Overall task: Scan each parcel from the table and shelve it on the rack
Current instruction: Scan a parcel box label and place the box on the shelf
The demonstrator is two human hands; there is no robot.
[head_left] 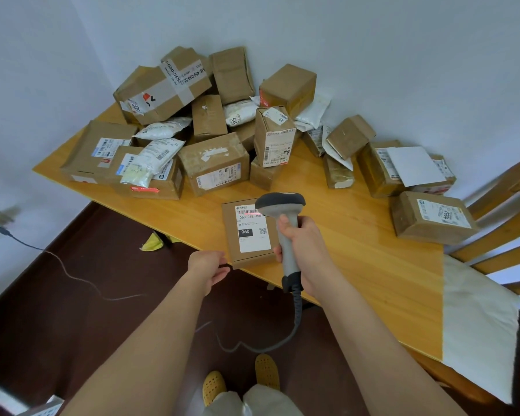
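A flat cardboard parcel [246, 256] with a white label reading 060 lies at the near edge of the wooden table [357, 235]. My right hand [305, 250] grips a grey handheld scanner [282, 211] by its handle, its head over the label's top. A red scan line falls across the barcode. My left hand [209, 268] hovers at the parcel's near left corner, fingers loosely curled, and whether it touches the box I cannot tell. Several more parcels [213, 163] are heaped toward the back of the table.
Boxes and white mailer bags crowd the table's back and right side. A wooden chair [505, 211] stands at the right, a white cloth [478, 319] over the table's right end. The scanner cable [267, 346] hangs to the dark floor. A wall plug and wire [0, 226] sit left.
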